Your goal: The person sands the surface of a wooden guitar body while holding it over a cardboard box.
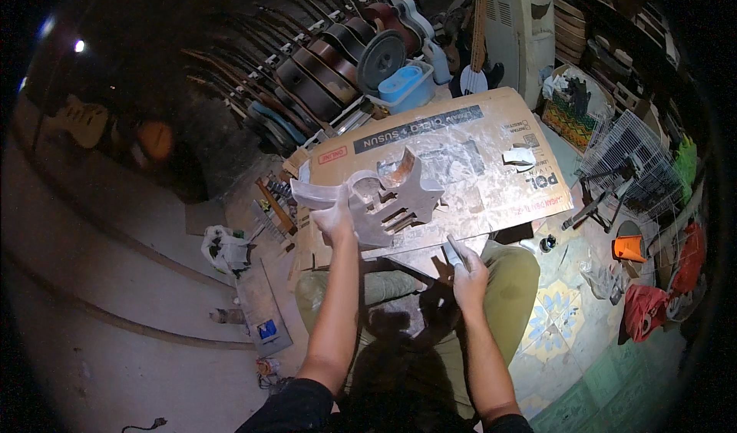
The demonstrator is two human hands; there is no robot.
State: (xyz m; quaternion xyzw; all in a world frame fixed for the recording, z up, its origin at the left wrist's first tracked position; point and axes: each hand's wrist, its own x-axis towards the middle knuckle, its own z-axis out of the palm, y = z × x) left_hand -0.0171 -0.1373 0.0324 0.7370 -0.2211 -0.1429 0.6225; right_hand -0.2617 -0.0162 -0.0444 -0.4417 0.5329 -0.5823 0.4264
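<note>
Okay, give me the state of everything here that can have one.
Left hand: closed on the guitar body
Guitar body: held, no neck or strings
Right hand: closed on a small pale piece
Cardboard: spread flat, dusty
Guitars: lined up
Light: lit

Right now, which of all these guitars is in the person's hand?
The bare, dusty guitar body with cut-out slots, gripped by the left hand; the row of guitars behind has necks, and no hand touches it.

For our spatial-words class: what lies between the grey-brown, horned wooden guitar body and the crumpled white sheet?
Head view: only dusty, flat brown cardboard separates the guitar body from the white sheet.
</note>
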